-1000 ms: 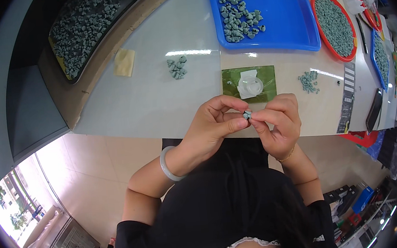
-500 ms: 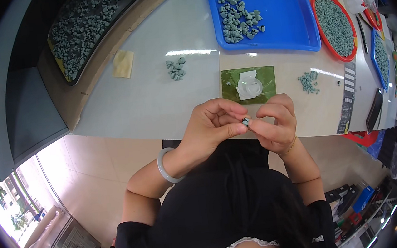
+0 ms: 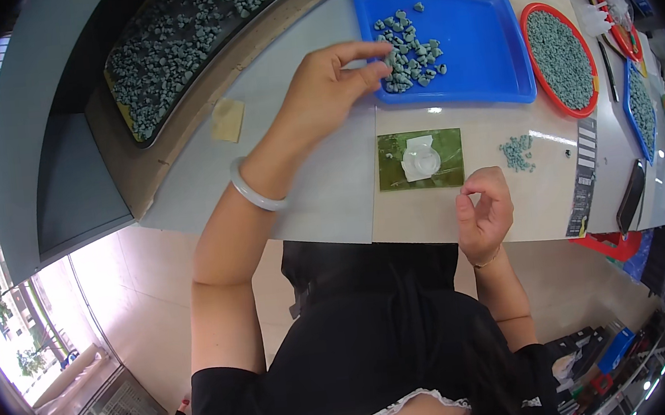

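Left hand picking at the stones in the blue tray

The left hand (image 3: 329,88) pinches thumb and forefinger on a small grey-green stone (image 3: 389,60) at the near-left edge of the blue tray (image 3: 483,25). The right hand (image 3: 483,210), curled with fingertips pressed together near the tray's front, seems empty. A loose pinch could drop the stone over the tray's rim.
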A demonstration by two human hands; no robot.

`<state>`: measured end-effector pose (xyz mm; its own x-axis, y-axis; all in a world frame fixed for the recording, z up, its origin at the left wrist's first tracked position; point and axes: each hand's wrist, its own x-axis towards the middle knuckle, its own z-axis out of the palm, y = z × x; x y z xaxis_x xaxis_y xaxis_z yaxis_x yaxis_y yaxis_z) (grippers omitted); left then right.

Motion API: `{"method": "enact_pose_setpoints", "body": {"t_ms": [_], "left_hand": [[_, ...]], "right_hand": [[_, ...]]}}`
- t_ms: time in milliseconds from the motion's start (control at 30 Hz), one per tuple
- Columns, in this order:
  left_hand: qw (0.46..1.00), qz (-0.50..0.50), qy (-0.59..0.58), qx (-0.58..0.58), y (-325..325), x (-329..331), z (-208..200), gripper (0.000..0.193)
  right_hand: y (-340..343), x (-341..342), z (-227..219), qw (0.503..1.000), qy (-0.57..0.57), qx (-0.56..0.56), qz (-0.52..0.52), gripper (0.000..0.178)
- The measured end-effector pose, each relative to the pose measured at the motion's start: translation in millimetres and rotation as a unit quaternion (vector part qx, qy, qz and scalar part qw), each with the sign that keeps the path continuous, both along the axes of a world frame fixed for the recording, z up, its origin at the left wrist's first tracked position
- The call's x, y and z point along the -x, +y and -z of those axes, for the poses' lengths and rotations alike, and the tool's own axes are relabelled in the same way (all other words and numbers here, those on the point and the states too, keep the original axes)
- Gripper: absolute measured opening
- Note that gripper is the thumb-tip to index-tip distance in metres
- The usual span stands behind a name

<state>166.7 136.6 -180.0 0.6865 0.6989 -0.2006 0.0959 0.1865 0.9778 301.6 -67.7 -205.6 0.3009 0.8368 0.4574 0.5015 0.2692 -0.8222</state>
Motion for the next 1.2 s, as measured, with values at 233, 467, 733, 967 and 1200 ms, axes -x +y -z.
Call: {"method": "enact_pose_setpoints", "body": {"t_ms": [233, 467, 733, 967, 1200], "left_hand": [[0.925, -0.003, 0.224, -0.308, 3, 28, -16, 0.013], [0.808, 0.009, 0.332, -0.486, -27, 26, 1, 0.005], [0.833, 0.165, 0.194, -0.491, -50, 23, 0, 0.008], [0.83, 0.044, 0.248, -0.498, -69, 30, 5, 0.008], [0.869, -0.01, 0.16, -0.468, -72, 47, 19, 0.012]], "right_hand": [[-1, -10, 1, 0.999, 0.022, 0.008, 0.022, 0.012], [-2, -26, -4, 0.999, -0.036, 0.002, -0.001, 0.013], [-23, -134, -17, 0.934, -0.045, 0.247, 0.254, 0.006], [-6, -127, -17, 0.934, -0.126, 0.277, 0.185, 0.007], [-2, -115, -17, 0.918, -0.144, 0.325, 0.177, 0.007]]}}
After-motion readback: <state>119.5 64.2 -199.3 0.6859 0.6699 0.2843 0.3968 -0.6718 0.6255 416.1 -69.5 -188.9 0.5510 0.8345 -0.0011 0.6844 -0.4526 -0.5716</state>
